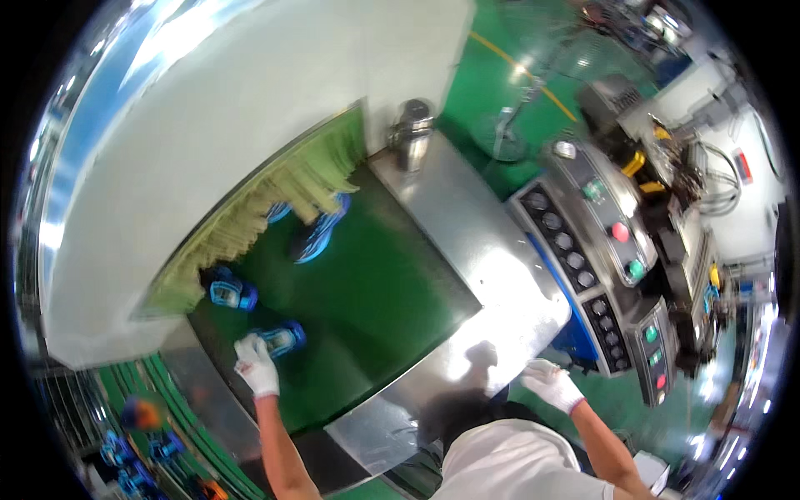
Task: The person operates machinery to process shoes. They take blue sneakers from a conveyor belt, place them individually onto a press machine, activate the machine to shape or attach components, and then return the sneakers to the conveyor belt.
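Observation:
My left hand (256, 367), in a white glove, is at the left end of a blue shoe (285, 338) on a green belt (375, 292). Its fingers look bent, but blur hides whether they grip the shoe. Another blue shoe (232, 293) lies just beyond it. Farther back, a dark shoe with bright blue edges (320, 233) lies by a yellow-green fringe curtain (258, 208), and part of another blue shoe (278, 212) shows under the strips. My right hand (550, 382), also gloved, is off the metal frame's near right corner, fingers loosely stretched, holding nothing.
A metal flask (412, 133) stands on the steel frame (442, 196) beside the white housing (275, 75). To the right is a machine with gauges and coloured buttons (596, 217). At lower left, a rack of green rails (179, 417) stands near more blue shoes (125, 454).

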A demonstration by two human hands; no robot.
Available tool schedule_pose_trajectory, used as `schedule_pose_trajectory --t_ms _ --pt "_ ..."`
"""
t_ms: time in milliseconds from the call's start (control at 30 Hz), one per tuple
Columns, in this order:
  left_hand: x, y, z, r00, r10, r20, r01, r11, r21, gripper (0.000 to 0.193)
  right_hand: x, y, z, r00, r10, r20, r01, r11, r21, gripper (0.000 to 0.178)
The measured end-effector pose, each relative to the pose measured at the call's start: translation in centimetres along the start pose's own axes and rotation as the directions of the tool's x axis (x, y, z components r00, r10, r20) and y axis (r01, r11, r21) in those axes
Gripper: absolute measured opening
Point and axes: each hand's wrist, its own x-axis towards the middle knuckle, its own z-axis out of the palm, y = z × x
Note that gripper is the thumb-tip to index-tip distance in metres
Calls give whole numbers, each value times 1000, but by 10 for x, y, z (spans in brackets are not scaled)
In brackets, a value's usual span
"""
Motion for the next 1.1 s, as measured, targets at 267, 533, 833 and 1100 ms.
schedule_pose_trajectory --t_ms 267,533,833,1100 --pt "-146 339 -27 621 777 101 -509 497 -703 12 8 -153 5 884 -446 -139 368 849 -380 48" --pt "-251 643 -132 -52 986 -158 -522 -161 -838 34 -113 -12 -150 719 -140 -681 316 938 141 40" --pt "-411 878 -84 -17 995 103 -272 95 -957 52 -267 126 -185 506 529 -681 797 14 603 56" --pt "-535 1094 86 50 935 351 -527 323 -786 73 -299 199 -135 389 845 -366 736 -47 675 64"
